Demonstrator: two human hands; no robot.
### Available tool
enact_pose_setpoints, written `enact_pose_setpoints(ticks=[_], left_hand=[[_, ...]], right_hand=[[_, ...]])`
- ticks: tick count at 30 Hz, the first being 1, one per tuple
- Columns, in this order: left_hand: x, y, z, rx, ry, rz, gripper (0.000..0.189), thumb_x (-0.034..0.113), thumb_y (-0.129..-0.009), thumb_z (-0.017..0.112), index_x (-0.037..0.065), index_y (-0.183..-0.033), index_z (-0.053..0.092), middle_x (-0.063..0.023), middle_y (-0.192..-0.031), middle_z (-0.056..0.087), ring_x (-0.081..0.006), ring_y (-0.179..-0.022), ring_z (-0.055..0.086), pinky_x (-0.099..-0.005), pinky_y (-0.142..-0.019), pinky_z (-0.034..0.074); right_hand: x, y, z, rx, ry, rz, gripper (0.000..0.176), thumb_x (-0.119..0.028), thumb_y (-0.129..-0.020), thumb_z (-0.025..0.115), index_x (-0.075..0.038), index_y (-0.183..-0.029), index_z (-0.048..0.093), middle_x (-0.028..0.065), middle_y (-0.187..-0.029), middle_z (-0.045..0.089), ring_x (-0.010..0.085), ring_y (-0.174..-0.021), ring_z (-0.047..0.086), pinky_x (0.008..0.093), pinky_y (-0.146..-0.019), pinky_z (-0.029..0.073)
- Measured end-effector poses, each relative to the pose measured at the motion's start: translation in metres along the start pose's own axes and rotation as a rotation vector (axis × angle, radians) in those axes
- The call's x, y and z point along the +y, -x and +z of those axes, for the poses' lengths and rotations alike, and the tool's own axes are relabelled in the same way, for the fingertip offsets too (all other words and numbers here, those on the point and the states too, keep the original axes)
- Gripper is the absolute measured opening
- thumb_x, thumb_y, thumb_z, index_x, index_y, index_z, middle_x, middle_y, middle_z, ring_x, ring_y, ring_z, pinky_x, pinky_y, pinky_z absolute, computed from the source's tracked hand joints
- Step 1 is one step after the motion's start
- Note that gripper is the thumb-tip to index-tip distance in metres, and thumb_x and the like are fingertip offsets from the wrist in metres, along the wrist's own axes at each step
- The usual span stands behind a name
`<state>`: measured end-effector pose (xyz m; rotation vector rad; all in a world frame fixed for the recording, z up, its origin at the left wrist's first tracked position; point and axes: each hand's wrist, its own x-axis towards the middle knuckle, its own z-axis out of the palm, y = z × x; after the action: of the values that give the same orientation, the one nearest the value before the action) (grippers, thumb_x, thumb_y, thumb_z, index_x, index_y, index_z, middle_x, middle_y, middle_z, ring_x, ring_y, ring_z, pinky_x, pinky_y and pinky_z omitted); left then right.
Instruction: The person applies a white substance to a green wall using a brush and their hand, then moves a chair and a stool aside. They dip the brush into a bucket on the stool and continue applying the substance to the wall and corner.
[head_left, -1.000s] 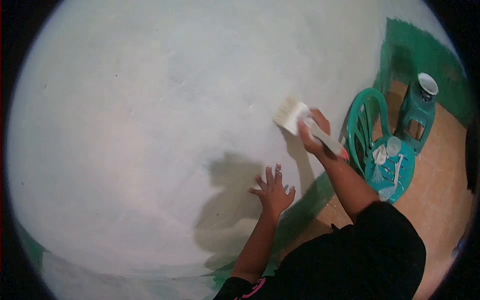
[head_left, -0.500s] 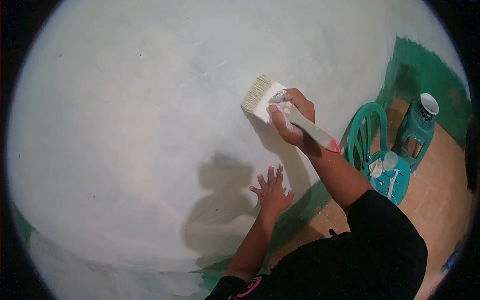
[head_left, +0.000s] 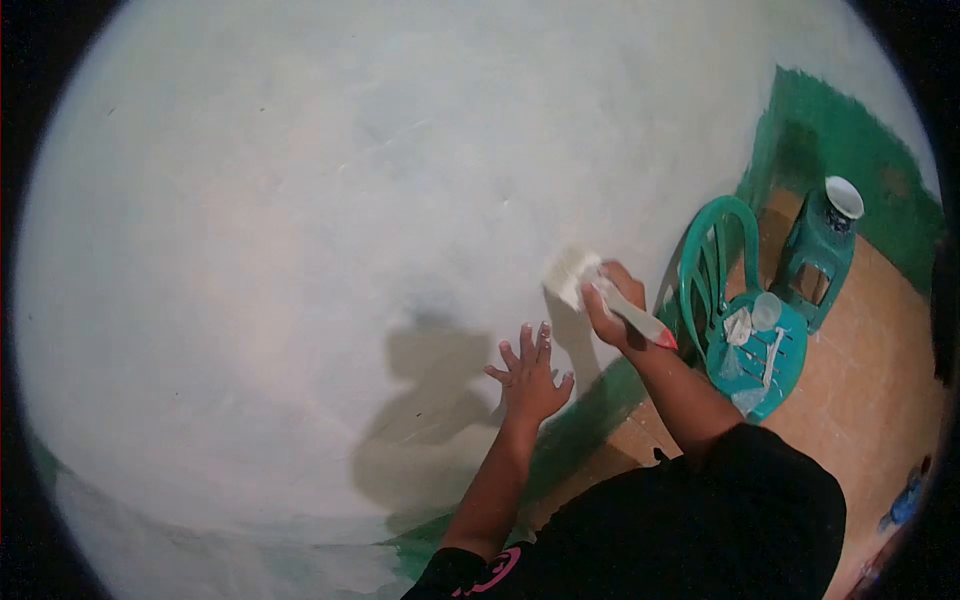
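Note:
My right hand (head_left: 613,303) is wrapped round a wide paintbrush (head_left: 640,319) with a pale handle and a red tip. The brush's light bristles are at the whitish wall (head_left: 300,250), slightly blurred. To the left and lower, my left hand (head_left: 531,380) lies against the wall with its fingers spread and holds nothing. White paint marks its fingertips. A dark shadow falls on the wall left of my left hand.
A green plastic chair (head_left: 790,365) at the right carries a clear cup (head_left: 766,311) and whitish scraps. Behind it, a green stool (head_left: 815,262) bears a white-rimmed container (head_left: 844,198). Green paint (head_left: 840,130) shows on the wall, above the tiled floor (head_left: 850,390).
My right hand and the brush have moved down and a little right along the wall. My left hand stays spread on the wall. The view has shifted slightly.

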<state>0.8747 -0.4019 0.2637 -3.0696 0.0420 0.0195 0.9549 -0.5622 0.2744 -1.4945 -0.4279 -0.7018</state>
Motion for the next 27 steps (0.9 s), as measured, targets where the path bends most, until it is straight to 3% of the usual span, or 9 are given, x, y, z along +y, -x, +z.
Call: enact_pose_setpoints(ticks=[5, 8, 11, 14, 17, 21, 23, 27], left_hand=[[-0.005, -0.005, 0.013, 0.029, -0.052, 0.009, 0.086, 0.048, -0.075, 0.056, 0.007, -0.141, 0.019, -0.0233, -0.143, 0.015, -0.0566, -0.125, 0.013, -0.0777, -0.087, 0.012], [-0.009, -0.004, 0.013, 0.017, -0.095, 0.051, 0.087, 0.048, -0.075, 0.057, 0.006, -0.140, 0.020, -0.0233, -0.142, 0.016, -0.0556, -0.125, 0.015, -0.0768, -0.087, 0.013], [-0.024, -0.003, 0.033, 0.083, -0.101, 0.100, 0.086, 0.048, -0.073, 0.058, 0.007, -0.140, 0.022, -0.0230, -0.141, 0.018, -0.0548, -0.125, 0.015, -0.0762, -0.088, 0.013], [-0.034, -0.004, 0.046, 0.046, -0.140, 0.095, 0.085, 0.049, -0.073, 0.057, 0.009, -0.140, 0.023, -0.0226, -0.143, 0.015, -0.0548, -0.125, 0.014, -0.0759, -0.088, 0.014], [-0.040, -0.005, 0.064, 0.063, -0.161, 0.082, 0.085, 0.050, -0.074, 0.056, 0.010, -0.141, 0.022, -0.0228, -0.145, 0.011, -0.0558, -0.125, 0.014, -0.0764, -0.087, 0.013], [-0.036, -0.006, 0.061, -0.020, -0.132, 0.024, 0.086, 0.050, -0.074, 0.056, 0.010, -0.142, 0.020, -0.0233, -0.146, 0.009, -0.0568, -0.125, 0.014, -0.0772, -0.086, 0.012], [-0.039, -0.004, 0.066, 0.066, -0.108, 0.058, 0.085, 0.048, -0.074, 0.057, 0.010, -0.141, 0.021, -0.0243, -0.145, 0.012, -0.0575, -0.125, 0.015, -0.0774, -0.086, 0.010], [-0.040, -0.003, 0.067, 0.022, -0.056, 0.040, 0.083, 0.046, -0.074, 0.058, 0.009, -0.140, 0.024, -0.0251, -0.144, 0.015, -0.0557, -0.126, 0.015, -0.0753, -0.090, 0.011]], right_hand=[[0.001, -0.022, 0.010, 0.075, -0.210, 0.032, 0.017, -0.011, -0.080, 0.058, 0.000, -0.093, 0.054, 0.0147, -0.078, 0.062, 0.0199, -0.070, 0.062, 0.0300, -0.062, 0.048], [0.067, 0.022, 0.011, 0.076, -0.221, 0.078, 0.018, -0.011, -0.081, 0.057, -0.001, -0.096, 0.055, 0.0112, -0.080, 0.062, 0.0146, -0.074, 0.059, 0.0293, -0.066, 0.047], [0.123, 0.094, 0.013, 0.121, -0.169, 0.282, 0.018, -0.011, -0.081, 0.057, -0.001, -0.096, 0.054, 0.0106, -0.079, 0.062, 0.0155, -0.073, 0.058, 0.0300, -0.066, 0.047], [0.139, 0.125, 0.019, 0.096, -0.011, 0.453, 0.014, -0.013, -0.086, 0.053, -0.002, -0.093, 0.049, 0.0037, -0.083, 0.053, 0.0105, -0.077, 0.050, 0.0254, -0.067, 0.042], [0.103, 0.078, 0.028, 0.126, -0.107, 0.509, 0.014, -0.013, -0.086, 0.054, -0.002, -0.094, 0.049, 0.0039, -0.082, 0.054, 0.0089, -0.075, 0.050, 0.0246, -0.065, 0.042], [0.064, 0.039, 0.028, 0.187, -0.295, 0.414, 0.021, -0.012, -0.082, 0.058, 0.000, -0.098, 0.052, 0.0106, -0.080, 0.061, 0.0161, -0.074, 0.059, 0.0295, -0.066, 0.047], [0.063, 0.045, 0.029, 0.157, -0.260, 0.302, 0.021, -0.012, -0.083, 0.057, 0.000, -0.099, 0.052, 0.0122, -0.081, 0.062, 0.0157, -0.076, 0.060, 0.0294, -0.066, 0.047], [0.112, 0.120, 0.033, 0.059, -0.151, 0.385, 0.021, -0.012, -0.083, 0.057, -0.001, -0.100, 0.052, 0.0122, -0.082, 0.062, 0.0161, -0.078, 0.060, 0.0295, -0.067, 0.047]])
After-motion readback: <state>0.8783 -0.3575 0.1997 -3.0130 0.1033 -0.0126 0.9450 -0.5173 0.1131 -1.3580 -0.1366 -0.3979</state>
